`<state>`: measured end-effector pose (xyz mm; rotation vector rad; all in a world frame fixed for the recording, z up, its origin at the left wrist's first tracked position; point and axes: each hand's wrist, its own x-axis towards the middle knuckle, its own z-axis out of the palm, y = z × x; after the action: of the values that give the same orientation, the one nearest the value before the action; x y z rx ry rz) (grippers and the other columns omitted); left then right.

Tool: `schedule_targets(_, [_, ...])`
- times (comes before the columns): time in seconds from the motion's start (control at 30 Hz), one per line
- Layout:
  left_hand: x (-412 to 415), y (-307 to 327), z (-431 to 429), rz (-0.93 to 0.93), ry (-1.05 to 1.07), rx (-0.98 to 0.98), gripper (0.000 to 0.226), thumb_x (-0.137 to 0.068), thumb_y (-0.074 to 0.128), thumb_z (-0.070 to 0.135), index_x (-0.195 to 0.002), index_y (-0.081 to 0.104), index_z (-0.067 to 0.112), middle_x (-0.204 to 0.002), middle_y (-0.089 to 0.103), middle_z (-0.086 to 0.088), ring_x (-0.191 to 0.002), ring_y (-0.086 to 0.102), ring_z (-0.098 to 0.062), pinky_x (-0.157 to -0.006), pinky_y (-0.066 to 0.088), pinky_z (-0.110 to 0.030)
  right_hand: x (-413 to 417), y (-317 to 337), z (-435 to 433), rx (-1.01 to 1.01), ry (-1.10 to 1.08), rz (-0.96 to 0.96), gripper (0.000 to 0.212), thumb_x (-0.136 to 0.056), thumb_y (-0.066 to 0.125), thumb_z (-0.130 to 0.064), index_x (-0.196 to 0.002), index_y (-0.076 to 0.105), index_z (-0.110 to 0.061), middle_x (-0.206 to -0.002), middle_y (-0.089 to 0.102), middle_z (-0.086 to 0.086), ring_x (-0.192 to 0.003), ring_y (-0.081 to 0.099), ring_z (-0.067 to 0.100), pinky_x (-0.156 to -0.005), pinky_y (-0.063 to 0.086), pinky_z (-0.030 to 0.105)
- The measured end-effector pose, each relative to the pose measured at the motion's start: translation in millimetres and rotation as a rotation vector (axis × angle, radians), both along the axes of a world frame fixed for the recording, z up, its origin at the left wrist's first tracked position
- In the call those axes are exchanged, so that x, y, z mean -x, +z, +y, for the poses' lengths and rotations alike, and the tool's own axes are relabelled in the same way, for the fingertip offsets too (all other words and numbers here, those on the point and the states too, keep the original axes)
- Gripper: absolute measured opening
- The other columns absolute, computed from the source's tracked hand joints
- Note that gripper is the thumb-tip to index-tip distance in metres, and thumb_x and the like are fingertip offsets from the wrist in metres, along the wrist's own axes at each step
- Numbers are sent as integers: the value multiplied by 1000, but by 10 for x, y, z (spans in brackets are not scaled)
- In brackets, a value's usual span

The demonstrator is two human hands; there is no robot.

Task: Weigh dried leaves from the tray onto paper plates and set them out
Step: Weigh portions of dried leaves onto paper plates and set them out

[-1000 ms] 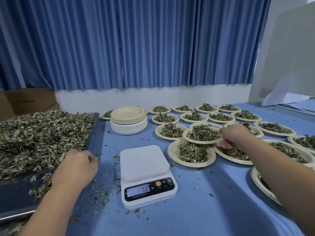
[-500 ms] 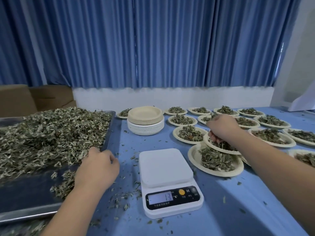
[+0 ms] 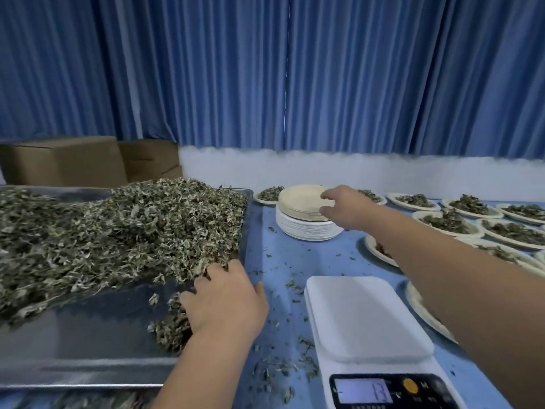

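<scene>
blue pleated curtains (image 3: 265,69) hang behind the blue worktop (image 3: 298,256), with brown cardboard boxes (image 3: 65,160) at the far left. as we judge it, the coming move turns on the stack of round paper plates (image 3: 298,202), tan ones on white. it stands at the far side of the worktop, just beside the far right corner of the shallow metal tray (image 3: 88,343). our right hand (image 3: 345,206) is on the stack's right edge, while our left hand (image 3: 227,296) is well apart from it and nearer us.

the right hand's fingers (image 3: 328,194) reach leftward over the top plate with the thumb just below them, only a narrow gap between. we cannot tell whether they have pinched the rim yet. the plates lie flat, so the top one should lift by its right rim and come toward us to the white digital kitchen scale (image 3: 362,317). the scale sits between our arms with its platform bare.

the left hand lies palm down at the tray's right side, fingers sunk into the heap of grey-green dried leaves (image 3: 118,231). their tips are hidden, so we cannot say if they hold any. filled paper plates (image 3: 448,222) stand in rows to the right.
</scene>
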<state>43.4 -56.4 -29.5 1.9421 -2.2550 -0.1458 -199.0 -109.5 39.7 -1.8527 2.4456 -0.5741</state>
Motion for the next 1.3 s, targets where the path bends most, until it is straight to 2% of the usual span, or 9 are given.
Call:
schedule_targets(0.17, [39, -31, -26, 66, -11, -69, 53, -96, 40, 51, -137, 29, 18, -137, 40, -10, -123, 45, -33, -94, 39, -48, -79, -36, -376, -110, 33, 31, 49, -100, 44, -27, -147, 36, -14, -148, 32, 9, -85, 60, 30, -59, 52, 33])
schedule_targets(0.23, [36, -36, -39, 83, -13, -73, 51, -96, 40, 49, -135, 29, 18, -136, 41, -10, -122, 45, -33, -94, 39, -48, -116, -85, -463, -183, 6, 27, 47, -101, 41, -24, -146, 36, -12, -142, 41, 13, -91, 63, 34, -65, 56, 38])
schedule_targets(0.37, [25, -42, -38, 83, -26, -50, 46, -96, 41, 48, -129, 34, 16, -133, 44, -10, -120, 46, -32, -92, 39, -45, -181, -101, -542, -235, -47, 79, 31, -95, 40, -4, -118, 61, 0, -102, 68, 20, -77, 59, 30, -80, 56, 39])
schedule_targets(0.5, [27, -34, -39, 84, -37, -53, 46, -97, 42, 46, -129, 35, 15, -134, 45, -10, -123, 45, -32, -94, 39, -46, -206, -64, -545, -197, -73, 166, 30, -94, 39, -4, -97, 68, 0, -97, 71, 19, -76, 54, 27, -82, 52, 33])
schedule_targets(0.7, [31, -36, -38, 80, -44, -50, 46, -96, 42, 46, -129, 36, 14, -133, 46, -10, -123, 44, -31, -96, 38, -46, -152, -17, -545, -157, -71, 167, 29, -98, 40, -9, -102, 69, -10, -95, 68, 12, -79, 55, 27, -74, 48, 32])
schedule_targets(0.8, [35, -42, -37, 69, -41, -47, 47, -96, 43, 47, -130, 36, 14, -134, 44, -11, -124, 44, -31, -97, 37, -46, -107, -26, -557, -52, -74, 200, 36, -98, 43, -11, -64, 54, -13, -74, 52, 6, -80, 47, 28, -68, 35, 30])
schedule_targets(1.03, [45, -56, -45, 37, -41, -31, 50, -97, 40, 47, -134, 35, 14, -137, 38, -11, -127, 40, -33, -99, 35, -46, -22, -11, -481, 36, -74, 216, 45, -93, 48, -5, -51, 35, -17, -59, 38, 3, -66, 38, 24, -50, 25, 29])
schedule_targets(1.13, [47, -65, -52, 39, -43, -33, 51, -97, 40, 47, -135, 34, 13, -139, 37, -12, -127, 40, -34, -100, 35, -47, -22, 2, -451, 19, -84, 186, 39, -95, 47, -9, -57, 51, -15, -72, 55, 6, -73, 49, 26, -58, 35, 27])
schedule_targets(1.3, [53, -74, -67, 45, -39, -31, 52, -96, 41, 48, -135, 34, 13, -138, 38, -12, -127, 40, -34, -100, 35, -48, -106, 100, -441, 34, -88, 181, 26, -96, 47, -10, -92, 73, -14, -99, 67, 6, -97, 58, 28, -75, 48, 29])
